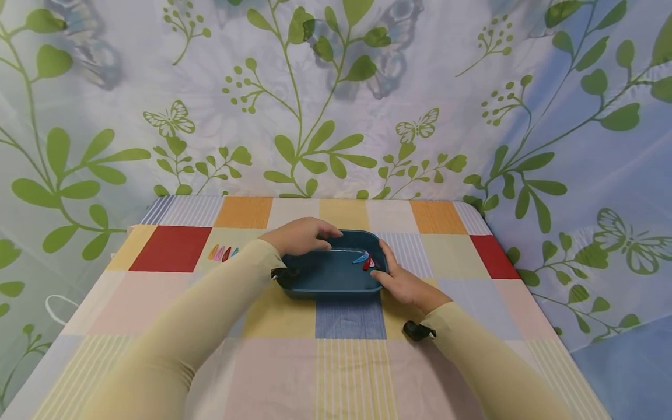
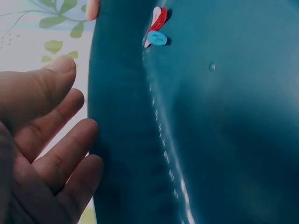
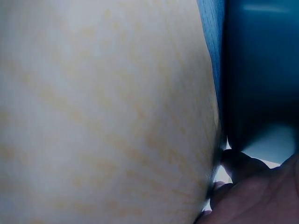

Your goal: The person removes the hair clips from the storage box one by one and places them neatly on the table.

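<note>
A dark teal tray (image 1: 336, 291) stands in the middle of the table with a few snap hair clips (image 1: 366, 261), blue, red and pink, at its right end. My right hand (image 1: 412, 287) grips the tray's right side, thumb over the rim and fingers along the outside. Over the tray's far left part hovers my left hand (image 1: 304, 236), its fingers loosely bent and holding nothing. In the left wrist view those fingers (image 2: 77, 140) are by the tray's edge; whether they touch it is hard to tell. Farther left, several more hair clips (image 1: 223, 253) lie in a row on the cloth.
A patchwork-patterned cloth (image 1: 273, 373) covers the table. Behind and to the right hang curtains (image 1: 336, 87) printed with leaves and butterflies. A white cable loop (image 1: 52, 309) shows at the table's left edge. Small black wrist cameras (image 1: 417, 331) are on both sleeves.
</note>
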`<move>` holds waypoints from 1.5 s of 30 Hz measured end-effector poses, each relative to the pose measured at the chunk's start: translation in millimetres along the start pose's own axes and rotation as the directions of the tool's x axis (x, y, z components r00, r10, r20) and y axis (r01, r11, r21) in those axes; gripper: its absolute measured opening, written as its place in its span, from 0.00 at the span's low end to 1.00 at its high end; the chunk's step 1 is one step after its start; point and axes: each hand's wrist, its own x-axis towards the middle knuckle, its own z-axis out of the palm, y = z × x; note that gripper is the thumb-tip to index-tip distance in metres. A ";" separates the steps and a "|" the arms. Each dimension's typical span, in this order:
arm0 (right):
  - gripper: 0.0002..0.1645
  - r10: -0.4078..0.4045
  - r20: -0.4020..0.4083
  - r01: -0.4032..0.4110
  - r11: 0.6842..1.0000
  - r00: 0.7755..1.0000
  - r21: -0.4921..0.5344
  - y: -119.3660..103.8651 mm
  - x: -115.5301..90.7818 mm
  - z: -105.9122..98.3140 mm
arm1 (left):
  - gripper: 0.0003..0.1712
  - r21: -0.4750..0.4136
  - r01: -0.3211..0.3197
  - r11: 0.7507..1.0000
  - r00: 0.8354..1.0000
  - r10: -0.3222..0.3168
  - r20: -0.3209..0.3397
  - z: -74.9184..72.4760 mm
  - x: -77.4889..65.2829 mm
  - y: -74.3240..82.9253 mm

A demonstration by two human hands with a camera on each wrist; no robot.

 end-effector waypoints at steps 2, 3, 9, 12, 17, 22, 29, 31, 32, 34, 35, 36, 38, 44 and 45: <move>0.52 -0.001 0.001 0.001 1.000 1.000 0.007 -0.2 -0.2 0.0 | 0.27 0.026 -0.001 1.000 1.000 0.000 0.020 4.2 6.2 3.5; 0.52 -0.001 0.001 0.001 1.000 1.000 0.009 -0.5 -0.4 0.0 | 0.27 0.041 -0.001 0.999 0.999 0.000 0.032 6.3 9.4 5.3; 0.53 -0.009 0.001 0.009 1.000 1.000 0.017 -1.4 -1.7 -1.0 | 0.27 0.120 -0.004 0.993 0.997 -0.006 0.083 15.9 27.0 15.2; 0.53 -0.017 0.007 0.017 1.000 1.000 0.026 -0.7 -1.9 -1.7 | 0.26 0.129 0.005 0.992 0.996 -0.017 0.088 21.2 35.1 15.7; 0.53 -0.017 0.016 0.016 1.000 1.000 0.022 1.4 -0.6 -1.5 | 0.25 0.125 0.002 0.992 0.996 -0.013 0.087 32.5 48.0 12.0; 0.53 -0.010 0.022 0.009 1.000 1.000 0.024 2.0 0.1 -0.7 | 0.24 0.136 -0.012 0.991 0.993 -0.004 0.119 44.5 57.5 8.1; 0.53 -0.014 0.013 0.013 1.000 1.000 0.027 -1.5 -1.4 -2.0 | 0.24 0.196 -0.035 0.980 0.991 0.009 0.134 56.1 64.6 5.3; 0.53 -0.017 0.012 0.017 0.999 1.000 0.027 -1.8 -1.3 -2.1 | 0.24 0.197 -0.046 0.979 0.990 0.019 0.140 57.7 64.9 6.0; 0.53 -0.020 0.013 0.020 0.999 1.000 0.027 -1.9 -1.2 -2.1 | 0.24 0.196 -0.052 0.979 0.989 0.023 0.144 58.1 64.7 6.2; 0.52 -0.024 0.015 0.024 0.999 1.000 0.029 -1.7 -1.2 -2.0 | 0.24 0.193 -0.063 0.979 0.988 0.034 0.151 59.2 64.1 6.4; 0.52 -0.029 0.016 0.029 0.999 0.999 0.029 -1.4 -1.1 -1.9 | 0.24 0.195 -0.069 0.978 0.988 0.039 0.151 59.8 63.7 6.3; 0.52 -0.029 0.017 0.028 0.999 0.999 0.032 -1.1 -0.9 -1.8 | 0.24 0.193 -0.071 0.979 0.988 0.042 0.150 60.2 63.4 6.0; 0.52 -0.031 0.017 0.030 0.999 0.999 0.040 -0.8 -1.0 -1.7 | 0.24 0.193 -0.082 0.978 0.988 0.055 0.145 61.8 63.4 4.2; 0.52 -0.023 0.020 0.023 0.999 1.000 0.039 -0.6 -1.3 -1.9 | 0.23 0.188 -0.126 0.974 0.985 0.100 0.139 66.6 64.0 -1.3; 0.52 -0.023 0.020 0.022 0.999 1.000 0.036 -1.1 -1.8 -1.9 | 0.23 0.185 -0.129 0.974 0.985 0.105 0.138 67.0 64.0 -1.7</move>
